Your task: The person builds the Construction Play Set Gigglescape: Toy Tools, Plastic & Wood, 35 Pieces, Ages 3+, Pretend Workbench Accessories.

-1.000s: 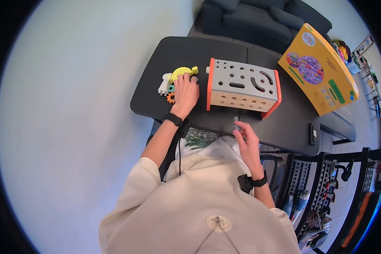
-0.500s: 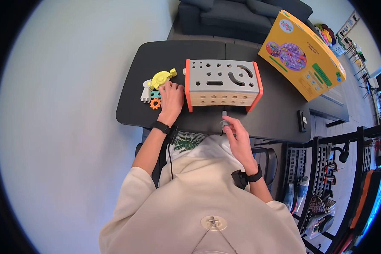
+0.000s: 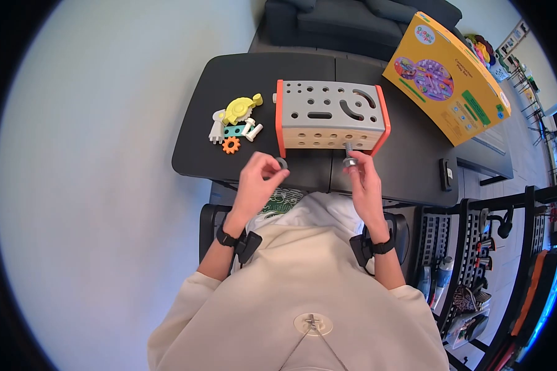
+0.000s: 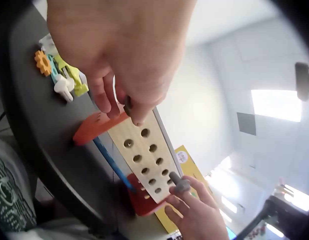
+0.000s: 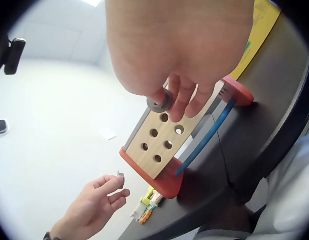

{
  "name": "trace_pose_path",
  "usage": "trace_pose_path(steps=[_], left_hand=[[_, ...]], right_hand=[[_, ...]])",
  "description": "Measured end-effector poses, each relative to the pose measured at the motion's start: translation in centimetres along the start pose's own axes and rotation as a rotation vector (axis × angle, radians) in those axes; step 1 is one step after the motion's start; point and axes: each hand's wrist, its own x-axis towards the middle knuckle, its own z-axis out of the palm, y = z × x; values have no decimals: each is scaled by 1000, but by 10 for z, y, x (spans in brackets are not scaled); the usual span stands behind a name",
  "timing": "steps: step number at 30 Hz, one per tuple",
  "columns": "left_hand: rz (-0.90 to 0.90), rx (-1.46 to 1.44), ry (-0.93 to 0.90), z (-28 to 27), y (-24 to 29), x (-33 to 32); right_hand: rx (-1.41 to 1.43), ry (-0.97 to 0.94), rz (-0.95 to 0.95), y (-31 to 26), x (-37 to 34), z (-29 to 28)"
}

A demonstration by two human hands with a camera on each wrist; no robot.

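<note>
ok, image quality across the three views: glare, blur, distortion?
Head: fisheye bows the table, corners black, fine print on the yellow box illegible. Left wrist: ceiling lights blown out, left hand looks soft up close. Right wrist: wall washed out, right hand soft.

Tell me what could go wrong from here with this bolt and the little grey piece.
The left hand pinches the small grey piece near the table's front edge, so it could slip and drop to the floor. The right hand holds the bolt close to several similar holes in the wooden side, so it might catch the rim or meet the wrong hole.
</note>
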Motion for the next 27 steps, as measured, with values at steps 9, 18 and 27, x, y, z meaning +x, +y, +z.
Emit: trace_pose_path(steps=[9, 18, 27], left_hand=[[-290, -257, -300, 46, -36, -13], [-395, -817, -216, 68, -35, -2], [-461, -987, -164, 89, -33, 9]], right_hand=[[-50, 29, -31, 11, 20, -1], [-146, 76, -75, 12, 33, -1], [-251, 76, -97, -1, 44, -4]])
